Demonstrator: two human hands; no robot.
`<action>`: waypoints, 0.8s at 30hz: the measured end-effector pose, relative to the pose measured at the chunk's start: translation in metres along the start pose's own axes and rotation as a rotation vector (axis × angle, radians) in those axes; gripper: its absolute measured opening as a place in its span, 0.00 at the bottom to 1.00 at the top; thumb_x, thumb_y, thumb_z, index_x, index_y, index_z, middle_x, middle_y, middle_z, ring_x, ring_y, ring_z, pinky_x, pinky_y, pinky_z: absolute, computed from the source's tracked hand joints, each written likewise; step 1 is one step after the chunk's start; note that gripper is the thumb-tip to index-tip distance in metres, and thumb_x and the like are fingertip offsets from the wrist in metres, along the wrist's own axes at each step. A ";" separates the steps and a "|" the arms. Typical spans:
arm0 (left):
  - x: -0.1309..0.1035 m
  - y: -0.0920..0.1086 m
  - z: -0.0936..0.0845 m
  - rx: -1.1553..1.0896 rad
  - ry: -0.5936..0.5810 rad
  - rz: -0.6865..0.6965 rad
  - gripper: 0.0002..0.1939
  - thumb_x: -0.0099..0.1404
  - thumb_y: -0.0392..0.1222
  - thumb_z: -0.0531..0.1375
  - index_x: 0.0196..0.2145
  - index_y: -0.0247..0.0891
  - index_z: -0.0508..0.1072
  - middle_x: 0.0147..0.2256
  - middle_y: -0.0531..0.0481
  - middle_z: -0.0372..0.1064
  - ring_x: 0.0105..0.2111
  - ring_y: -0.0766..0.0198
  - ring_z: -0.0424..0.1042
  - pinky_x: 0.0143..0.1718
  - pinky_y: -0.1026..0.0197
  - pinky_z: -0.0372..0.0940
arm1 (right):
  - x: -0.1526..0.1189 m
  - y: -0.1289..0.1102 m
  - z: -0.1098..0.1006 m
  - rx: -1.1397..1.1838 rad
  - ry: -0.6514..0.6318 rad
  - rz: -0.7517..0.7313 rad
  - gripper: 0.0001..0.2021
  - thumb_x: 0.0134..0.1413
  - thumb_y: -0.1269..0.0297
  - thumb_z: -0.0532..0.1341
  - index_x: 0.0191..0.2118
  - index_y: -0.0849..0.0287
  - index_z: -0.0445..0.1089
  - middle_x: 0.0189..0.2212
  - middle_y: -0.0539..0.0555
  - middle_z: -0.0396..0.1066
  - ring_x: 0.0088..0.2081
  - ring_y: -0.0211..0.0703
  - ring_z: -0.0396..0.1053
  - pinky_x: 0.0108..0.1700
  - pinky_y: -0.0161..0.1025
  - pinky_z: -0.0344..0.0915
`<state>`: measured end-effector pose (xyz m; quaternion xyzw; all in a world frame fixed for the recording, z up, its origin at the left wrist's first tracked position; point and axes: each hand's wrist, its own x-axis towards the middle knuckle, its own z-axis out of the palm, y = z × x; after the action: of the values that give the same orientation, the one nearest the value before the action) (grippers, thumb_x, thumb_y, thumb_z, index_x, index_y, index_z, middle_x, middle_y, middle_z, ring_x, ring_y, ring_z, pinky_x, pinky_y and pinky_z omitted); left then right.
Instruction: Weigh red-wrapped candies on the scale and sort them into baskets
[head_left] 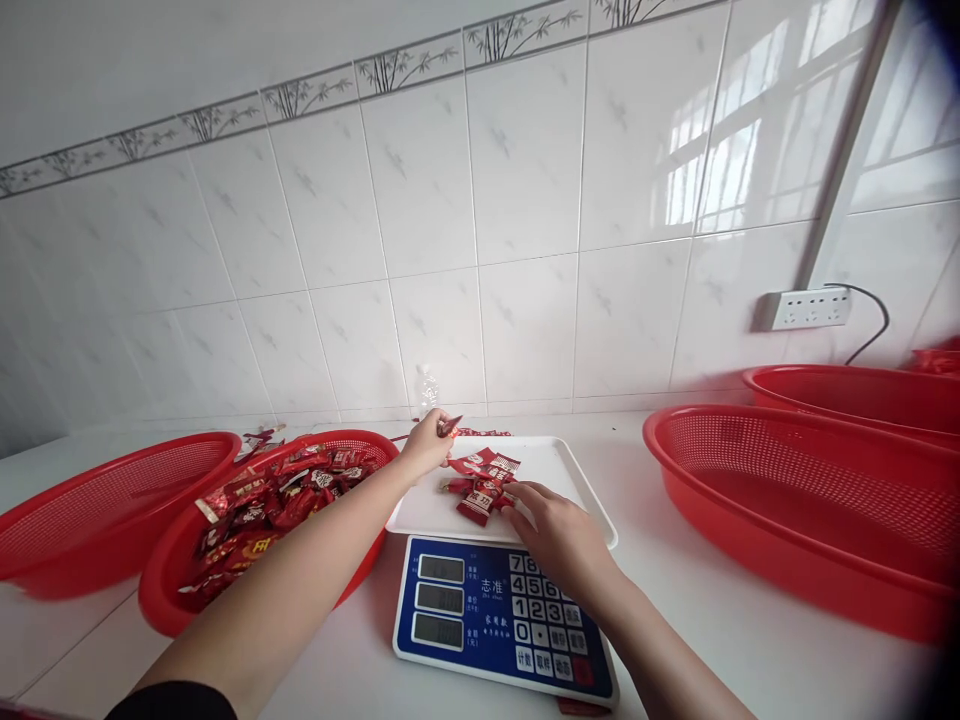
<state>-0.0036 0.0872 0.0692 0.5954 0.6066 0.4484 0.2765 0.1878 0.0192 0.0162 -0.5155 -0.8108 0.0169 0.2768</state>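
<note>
My left hand (429, 446) is closed on a small red packet (449, 427) above the left back part of a white tray (577, 485). Several red packets (481, 497) lie in a small pile on the tray. My right hand (556, 535) reaches over the tray's front edge, its fingertips at the right side of the pile; whether it grips one is hard to see. In front of the tray is a blue scale panel (495, 630) with keys and three displays, partly covered by my right hand.
A red basket (367, 445) full of red packets stands at the left, with another red basket (112, 500) beyond it. Red baskets (795, 520) stand at the right. A clear bottle (427, 388) is near the tiled wall, and a socket strip (810, 309) hangs at the right.
</note>
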 end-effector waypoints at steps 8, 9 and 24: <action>-0.030 0.023 0.011 -0.170 -0.009 0.053 0.08 0.54 0.30 0.57 0.31 0.40 0.62 0.23 0.59 0.60 0.21 0.72 0.63 0.21 0.71 0.59 | 0.000 0.004 0.001 0.100 0.199 0.001 0.15 0.60 0.63 0.51 0.49 0.51 0.69 0.45 0.53 0.75 0.41 0.49 0.74 0.37 0.42 0.69; -0.037 0.025 0.013 -0.200 -0.032 0.054 0.08 0.55 0.32 0.57 0.31 0.40 0.62 0.23 0.59 0.61 0.21 0.72 0.64 0.21 0.70 0.60 | 0.000 0.005 0.001 0.142 0.253 0.005 0.16 0.61 0.62 0.51 0.51 0.51 0.68 0.45 0.54 0.75 0.41 0.49 0.74 0.38 0.43 0.70; -0.099 0.000 0.046 -0.418 -0.229 0.332 0.15 0.68 0.52 0.50 0.46 0.41 0.61 0.28 0.54 0.64 0.22 0.69 0.64 0.24 0.65 0.64 | 0.000 0.002 0.001 0.579 0.289 -0.213 0.17 0.62 0.61 0.52 0.55 0.53 0.63 0.46 0.58 0.68 0.40 0.43 0.71 0.41 0.42 0.70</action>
<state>0.0503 0.0010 0.0292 0.6635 0.3600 0.5326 0.3827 0.1889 0.0201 0.0145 -0.3252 -0.7739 0.1442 0.5239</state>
